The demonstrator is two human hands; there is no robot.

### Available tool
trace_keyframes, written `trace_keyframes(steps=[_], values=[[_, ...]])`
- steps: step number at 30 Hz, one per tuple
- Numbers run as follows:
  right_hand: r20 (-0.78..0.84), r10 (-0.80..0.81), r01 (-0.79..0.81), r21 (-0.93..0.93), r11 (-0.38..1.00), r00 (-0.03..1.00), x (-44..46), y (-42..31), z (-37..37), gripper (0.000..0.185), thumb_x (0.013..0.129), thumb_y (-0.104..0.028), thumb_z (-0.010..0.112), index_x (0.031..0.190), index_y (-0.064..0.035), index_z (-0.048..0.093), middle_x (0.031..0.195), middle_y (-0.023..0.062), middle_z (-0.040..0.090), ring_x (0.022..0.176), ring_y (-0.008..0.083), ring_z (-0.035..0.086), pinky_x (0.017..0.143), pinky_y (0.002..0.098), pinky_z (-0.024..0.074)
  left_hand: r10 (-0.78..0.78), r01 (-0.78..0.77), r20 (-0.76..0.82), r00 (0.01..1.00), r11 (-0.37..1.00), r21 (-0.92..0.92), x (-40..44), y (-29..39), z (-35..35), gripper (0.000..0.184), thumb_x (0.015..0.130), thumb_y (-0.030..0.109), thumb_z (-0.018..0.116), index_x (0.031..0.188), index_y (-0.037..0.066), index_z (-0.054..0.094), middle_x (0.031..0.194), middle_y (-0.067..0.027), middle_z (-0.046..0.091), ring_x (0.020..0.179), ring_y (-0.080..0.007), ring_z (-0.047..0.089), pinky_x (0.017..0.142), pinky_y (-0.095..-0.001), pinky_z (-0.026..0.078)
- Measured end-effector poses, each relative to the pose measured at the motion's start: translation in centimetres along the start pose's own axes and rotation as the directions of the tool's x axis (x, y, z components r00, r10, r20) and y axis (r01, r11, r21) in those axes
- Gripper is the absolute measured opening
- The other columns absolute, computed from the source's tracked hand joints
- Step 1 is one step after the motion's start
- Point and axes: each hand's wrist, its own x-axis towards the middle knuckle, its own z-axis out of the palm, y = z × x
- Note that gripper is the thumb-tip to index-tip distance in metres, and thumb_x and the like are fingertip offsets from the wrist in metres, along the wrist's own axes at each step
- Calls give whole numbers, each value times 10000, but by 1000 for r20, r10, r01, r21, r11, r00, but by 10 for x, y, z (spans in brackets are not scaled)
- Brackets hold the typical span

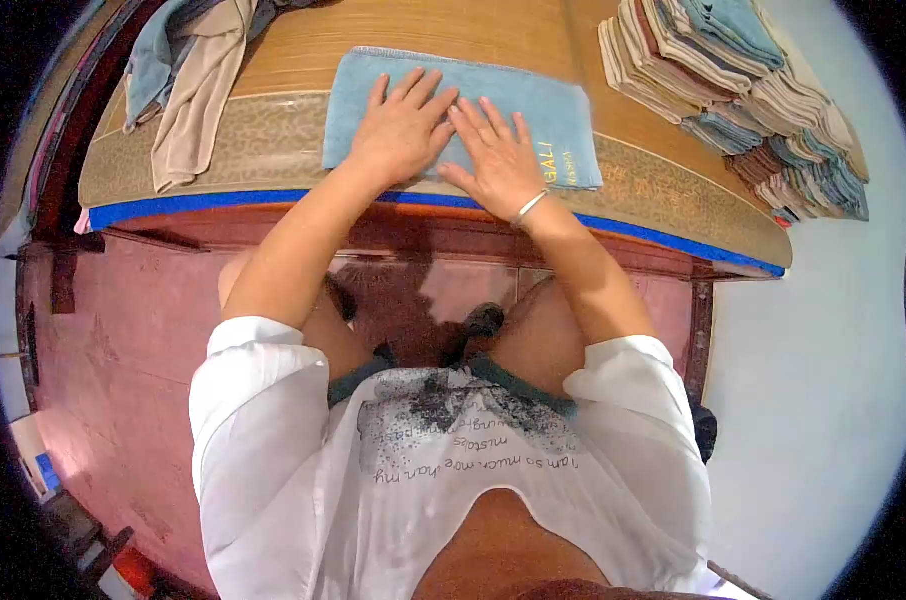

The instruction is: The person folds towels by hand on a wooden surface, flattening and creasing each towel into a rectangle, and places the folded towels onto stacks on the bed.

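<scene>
A light blue towel (533, 95) lies flat on the table near its front edge, with yellow lettering at its lower right corner. My left hand (401, 128) rests on the middle-left of the towel, palm down and fingers spread. Beside it, my right hand (497, 160) also presses flat on the cloth, its fingers apart and just left of the lettering. The two hands almost meet at the fingertips. A bracelet circles my right wrist. Neither hand grips anything.
Folded towels in several colours stand in stacks (743, 95) at the table's right end. Loose beige and blue cloths (198, 95) hang over the left side. A blue strip (633, 232) runs along the front edge of the table (273, 130). A white wall (813, 350) is at right.
</scene>
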Motion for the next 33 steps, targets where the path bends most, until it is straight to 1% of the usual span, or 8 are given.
trace_keyframes(steps=[11,13,14,17,18,24,29,33], values=[[65,334,-330,-58,942,940,-46,92,-16,686,826,-566,379,1338,-115,310,1419,92,222,1314,281,166,1051,465,114,-224,212,96,970,970,121,-2,-56,-7,681,805,610,373,1333,183,327,1407,-96,242,1316,-240,167,1046,-480,126],[24,457,-455,-59,889,889,-55,103,-20,671,819,-548,408,1319,-105,346,1394,117,272,1299,297,205,1044,455,146,-256,242,88,963,959,148,-3,-54,-12,661,808,591,391,1318,171,353,1400,-99,256,1313,-246,176,1045,-487,124],[-127,386,-396,-64,916,914,-61,116,-14,586,809,-514,453,1208,-87,483,1301,166,400,1207,319,361,981,413,288,-257,243,82,963,958,151,-2,-51,-16,661,808,591,391,1318,171,353,1400,-99,256,1313,-246,176,1045,-487,124],[5,509,-508,80,858,860,-62,105,-57,487,798,-476,489,1026,-58,590,1091,201,551,977,330,537,819,390,422,-198,176,87,976,961,211,4,-27,-26,590,812,542,442,1270,171,421,1373,-98,303,1289,-260,234,1027,-507,149],[-23,590,-587,73,806,807,-62,99,-65,478,777,-491,508,827,-32,632,831,205,613,737,346,584,664,406,458,-111,105,43,993,985,137,6,-18,-23,579,808,537,451,1255,168,438,1366,-98,315,1285,-264,243,1027,-511,147],[233,601,-625,41,780,765,-60,105,-65,576,701,-593,548,740,-27,647,725,227,606,716,373,591,672,434,460,74,-71,94,993,997,-36,14,20,-1,630,813,578,395,1312,194,360,1379,-123,286,1296,-270,208,1034,-508,130],[231,606,-627,21,779,761,-64,107,-53,618,666,-596,589,809,3,646,744,244,607,737,373,600,695,419,464,72,-68,138,988,997,-28,16,21,1,642,817,590,368,1324,197,340,1394,-119,258,1302,-273,191,1036,-508,119],[238,569,-616,244,749,787,-65,108,-51,573,687,-536,607,837,16,637,710,224,607,677,335,606,655,400,473,78,-77,135,988,997,-14,15,20,1,652,817,599,357,1328,196,334,1397,-121,252,1305,-275,184,1036,-510,115]])
